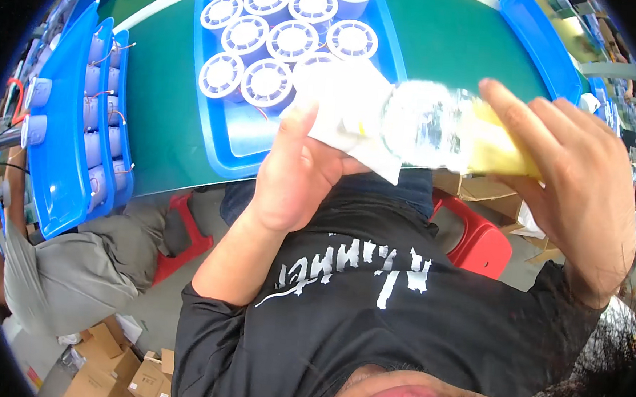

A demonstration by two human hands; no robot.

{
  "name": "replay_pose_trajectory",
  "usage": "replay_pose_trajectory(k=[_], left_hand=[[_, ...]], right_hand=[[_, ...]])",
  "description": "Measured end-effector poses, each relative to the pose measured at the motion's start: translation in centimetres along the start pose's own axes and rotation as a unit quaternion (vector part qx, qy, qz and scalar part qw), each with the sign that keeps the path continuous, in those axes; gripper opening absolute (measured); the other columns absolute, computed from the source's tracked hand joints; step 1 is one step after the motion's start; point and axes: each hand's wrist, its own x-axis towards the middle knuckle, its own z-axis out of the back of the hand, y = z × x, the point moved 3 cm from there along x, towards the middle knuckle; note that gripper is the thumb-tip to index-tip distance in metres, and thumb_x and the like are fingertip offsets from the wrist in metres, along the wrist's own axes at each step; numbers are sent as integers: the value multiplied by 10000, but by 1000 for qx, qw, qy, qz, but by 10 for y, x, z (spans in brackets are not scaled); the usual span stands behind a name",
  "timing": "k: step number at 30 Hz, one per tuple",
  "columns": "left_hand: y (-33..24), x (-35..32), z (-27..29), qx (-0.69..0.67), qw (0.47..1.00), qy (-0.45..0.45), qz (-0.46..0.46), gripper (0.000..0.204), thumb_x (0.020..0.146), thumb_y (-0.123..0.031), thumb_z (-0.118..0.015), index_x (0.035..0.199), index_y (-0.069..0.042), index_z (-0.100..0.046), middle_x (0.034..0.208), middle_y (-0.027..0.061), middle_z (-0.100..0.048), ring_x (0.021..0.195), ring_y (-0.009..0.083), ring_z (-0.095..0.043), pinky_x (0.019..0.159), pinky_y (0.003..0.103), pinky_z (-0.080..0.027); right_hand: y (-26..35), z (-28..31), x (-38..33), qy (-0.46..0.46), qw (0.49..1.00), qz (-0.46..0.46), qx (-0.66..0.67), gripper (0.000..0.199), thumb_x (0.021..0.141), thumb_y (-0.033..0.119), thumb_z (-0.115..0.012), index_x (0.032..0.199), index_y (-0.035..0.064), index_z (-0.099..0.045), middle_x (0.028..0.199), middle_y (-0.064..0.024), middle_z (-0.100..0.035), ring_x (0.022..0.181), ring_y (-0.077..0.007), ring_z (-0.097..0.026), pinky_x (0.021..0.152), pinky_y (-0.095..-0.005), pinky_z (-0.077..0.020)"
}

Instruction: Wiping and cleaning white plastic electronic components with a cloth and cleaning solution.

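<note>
My left hand (298, 164) is closed around a bright white cloth or tissue (349, 98), its thumb pressed up against the near side. A corner of the white piece hangs down, and glare hides its detail. In my right hand (571, 159) is a clear bottle (424, 125) with a yellow part (500, 140) at the gripped end. The bottle lies nearly level, and its clear end touches or nearly touches the white piece. Just beyond my left hand, a blue tray (245, 147) holds several white round fan-like units (267, 82) with slotted tops.
The green table (159, 116) carries the tray. At left, stacked blue bins (58, 168) hold more white units with thin wires. Another blue bin (538, 44) stands at the far right. Red stools (475, 241) and cardboard boxes (104, 364) are on the floor; a person in grey (88, 264) is at left.
</note>
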Motion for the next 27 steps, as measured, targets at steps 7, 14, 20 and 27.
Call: replay_pose_trajectory(k=[7,14,20,27], left_hand=[[-6,1,5,-31,999,3,-33,600,1000,-464,-272,1359,3,-387,1285,166,-544,1144,298,-568,935,452,-479],[-3,0,3,-1,1000,-17,-8,674,978,-521,-247,1411,-11,-330,1360,189,-489,1212,357,-521,982,512,-436],[-21,2,8,-21,996,-55,-73,635,984,-481,-298,1361,24,-380,1280,196,-551,1143,336,-577,954,483,-476],[-23,3,7,27,995,-34,-88,629,990,-432,-316,1406,38,-304,1357,223,-481,1206,395,-520,983,532,-445]], right_hand=[[-11,-6,-8,12,1000,-12,-5,720,640,150,-760,1309,98,-498,835,-71,-565,788,-266,-558,693,-375,-443],[-15,-11,0,-12,998,-5,60,692,639,141,-774,1278,82,-517,858,-96,-595,817,-302,-572,693,-393,-446],[-58,-47,-13,-36,966,0,255,698,626,176,-810,1243,16,-526,1054,-147,-639,943,-272,-629,803,-347,-483],[-74,-152,31,-362,693,-161,602,569,818,200,-749,1296,25,-495,1219,-79,-598,1112,-165,-554,974,-313,-422]])
